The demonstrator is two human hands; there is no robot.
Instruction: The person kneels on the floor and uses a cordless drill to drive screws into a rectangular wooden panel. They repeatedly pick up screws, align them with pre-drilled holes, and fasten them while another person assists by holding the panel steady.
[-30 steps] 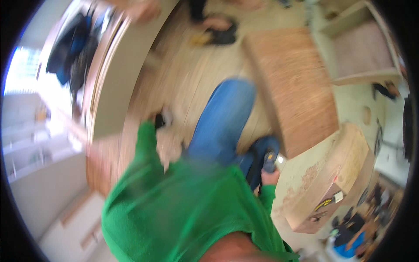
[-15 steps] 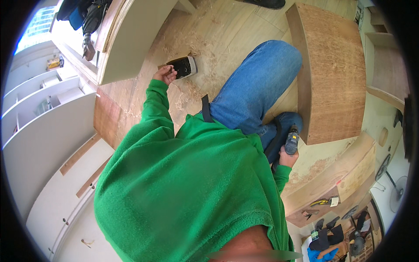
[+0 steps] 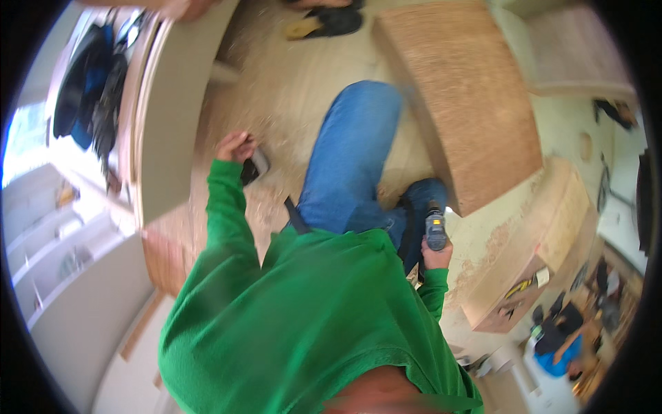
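My right hand (image 3: 437, 255) is wrapped round the grip of a cordless drill (image 3: 435, 231), grey with a yellow mark, beside my bent leg. The drill's chuck points away from me, close to the corner of a wooden box-like piece (image 3: 462, 96). Out to the left, my left hand (image 3: 236, 147) has its fingers curled together over a small dark container with a pale side (image 3: 258, 166) on the floor. Whatever lies between those fingertips is too small and blurred to make out.
Wood shavings litter the floor (image 3: 276, 90). A pale panel (image 3: 176, 110) stands at the left, with dark bags behind it. A slippered foot (image 3: 331, 21) and an arm (image 3: 176, 7) of others show at the top. A person in blue (image 3: 562, 355) is low at the right.
My view has turned, so the wooden piece sits further left. The left hand has drawn back slightly from over the container. Another person's arm has appeared at the top left.
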